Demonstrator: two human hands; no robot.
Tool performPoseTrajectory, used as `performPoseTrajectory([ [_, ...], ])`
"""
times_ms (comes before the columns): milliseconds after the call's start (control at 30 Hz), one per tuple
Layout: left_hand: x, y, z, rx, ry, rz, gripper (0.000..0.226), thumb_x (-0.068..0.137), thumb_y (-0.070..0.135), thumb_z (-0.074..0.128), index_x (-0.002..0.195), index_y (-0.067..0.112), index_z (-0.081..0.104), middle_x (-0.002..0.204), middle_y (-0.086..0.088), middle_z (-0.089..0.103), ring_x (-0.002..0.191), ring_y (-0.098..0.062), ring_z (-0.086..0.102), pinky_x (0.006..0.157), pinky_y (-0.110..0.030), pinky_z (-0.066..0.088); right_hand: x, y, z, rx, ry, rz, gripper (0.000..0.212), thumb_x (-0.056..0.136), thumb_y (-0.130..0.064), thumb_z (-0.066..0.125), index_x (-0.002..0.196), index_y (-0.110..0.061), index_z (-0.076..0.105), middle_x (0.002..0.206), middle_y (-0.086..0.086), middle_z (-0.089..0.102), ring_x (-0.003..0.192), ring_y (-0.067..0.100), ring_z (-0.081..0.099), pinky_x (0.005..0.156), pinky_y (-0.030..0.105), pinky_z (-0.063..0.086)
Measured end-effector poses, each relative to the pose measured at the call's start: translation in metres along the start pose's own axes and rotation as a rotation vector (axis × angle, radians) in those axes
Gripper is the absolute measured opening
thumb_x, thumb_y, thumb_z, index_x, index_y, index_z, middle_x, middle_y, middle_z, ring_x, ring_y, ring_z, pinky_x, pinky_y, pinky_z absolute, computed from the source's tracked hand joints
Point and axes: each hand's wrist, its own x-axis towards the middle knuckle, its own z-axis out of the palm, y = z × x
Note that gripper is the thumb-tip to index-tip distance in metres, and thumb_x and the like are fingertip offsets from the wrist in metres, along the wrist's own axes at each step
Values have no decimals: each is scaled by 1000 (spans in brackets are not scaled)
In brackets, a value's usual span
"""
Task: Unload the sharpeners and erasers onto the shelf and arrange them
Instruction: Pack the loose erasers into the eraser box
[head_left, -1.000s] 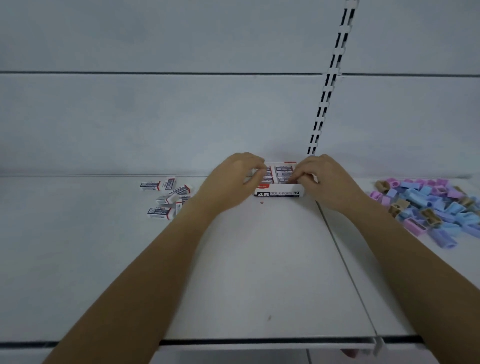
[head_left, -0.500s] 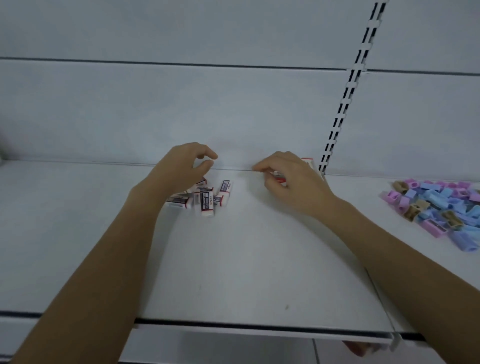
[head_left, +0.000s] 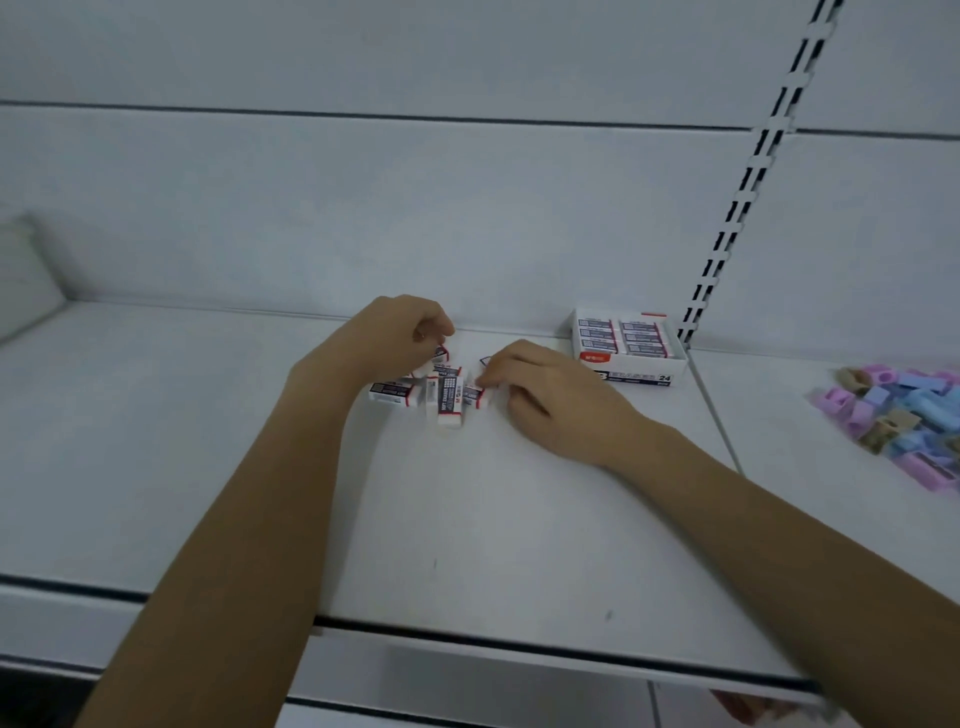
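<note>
loose erasers (head_left: 441, 392) lie heaped mid frame on the shelf (head_left: 208, 441). the front eraser (head_left: 450, 402) runs lengthwise toward me; the left eraser (head_left: 393, 393) lies crosswise. my left hand (head_left: 387, 338) hangs curled over the heap; whether it pinches one i cannot tell. my right hand (head_left: 540, 389), fingers bent, touches the heap's right edge.
</note>
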Motion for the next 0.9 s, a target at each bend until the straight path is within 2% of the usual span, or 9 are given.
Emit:
performPoseTrajectory([
  [100, 0, 1, 0, -24, -40, 17, 21, 87, 10, 56, 106, 15, 62, 101, -1, 68, 73, -4, 52, 74, -16, 37, -4, 0, -4, 44, 27, 60, 33, 81, -19, 36, 95, -8, 64, 102, 5, 58, 90, 22, 58, 79, 39, 47],
  [200, -2, 6, -2, -99, -95, 41, 21, 83, 10, 62, 101, 21, 60, 95, 3, 69, 76, -2, 57, 64, -5, 37, -8, 0, -7, 104, 47, 70, 25, 78, -16, 43, 87, -11, 65, 99, 1, 58, 87, 21, 59, 79, 40, 47],
  [300, -4, 8, -2, -130, -133, 35, 23, 83, 12, 62, 103, 23, 59, 95, 7, 67, 90, -12, 61, 66, -9, 38, -11, -1, -7, 65, 71, 60, 24, 79, -13, 47, 98, -11, 62, 103, 3, 59, 89, 24, 59, 77, 40, 47],
  [400, -5, 8, -3, -97, -150, 7, 25, 85, 15, 62, 108, 24, 59, 96, 9, 66, 91, -11, 58, 67, -12, 37, -12, 1, -5, -14, 56, 70, 31, 86, -13, 55, 116, -11, 57, 111, 5, 61, 100, 23, 56, 82, 31, 42],
  [533, -6, 11, -5, -49, -169, 26, 25, 85, 15, 62, 108, 22, 60, 94, 8, 63, 88, -11, 58, 77, -21, 39, -13, 4, -4, -39, 105, 83, 28, 89, -16, 56, 116, -14, 58, 108, 3, 63, 101, 20, 52, 79, 24, 34],
  [633, -7, 10, -5, -68, -176, 30, 23, 85, 12, 61, 106, 20, 59, 88, 10, 59, 84, -10, 59, 78, -24, 45, -13, 3, -3, -39, 150, 84, 27, 87, -12, 56, 113, -12, 60, 105, 4, 64, 101, 22, 53, 80, 28, 38],
  [767, -4, 14, -3, -100, -12, 124, 20, 88, 8, 56, 105, 18, 58, 86, 11, 53, 74, -8, 54, 71, -18, 44, -13, 3, -6, 0, 257, 76, 26, 82, -13, 54, 106, -11, 63, 98, 4, 65, 95, 24, 57, 79, 35, 46],
  [833, -1, 24, -1, -180, 115, 203, 15, 90, 8, 55, 101, 18, 58, 91, 7, 53, 76, -7, 55, 69, -10, 44, -14, 6, -15, 39, 293, 81, 25, 82, -13, 53, 104, -11, 64, 97, -1, 65, 92, 16, 54, 80, 28, 43],
  [900, 2, 37, 2, -334, 159, 230, 13, 90, 7, 54, 92, 19, 58, 96, 2, 55, 76, -8, 58, 67, -11, 50, -14, 13, -30, 56, 318, 72, 24, 81, -12, 52, 101, -11, 66, 94, -5, 63, 89, 9, 49, 80, 15, 37],
])
